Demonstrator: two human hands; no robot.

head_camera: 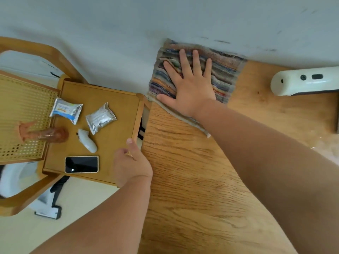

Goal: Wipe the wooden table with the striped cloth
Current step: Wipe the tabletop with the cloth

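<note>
Head view shows the right hand [190, 88] spread flat, fingers straight, pressing down on the striped cloth [225, 70]. The cloth lies directly beneath the palm and reaches past the fingertips to the wall, at the far corner of the wooden table [192, 180]. From that hand, nearly all the bare tabletop runs back along the forearm toward the person and out past the little finger, so I'd judge the stroke must pull that way. The left hand [132, 162] is off the cloth, curled on the edge of the chair seat [102, 107] beside the table.
</note>
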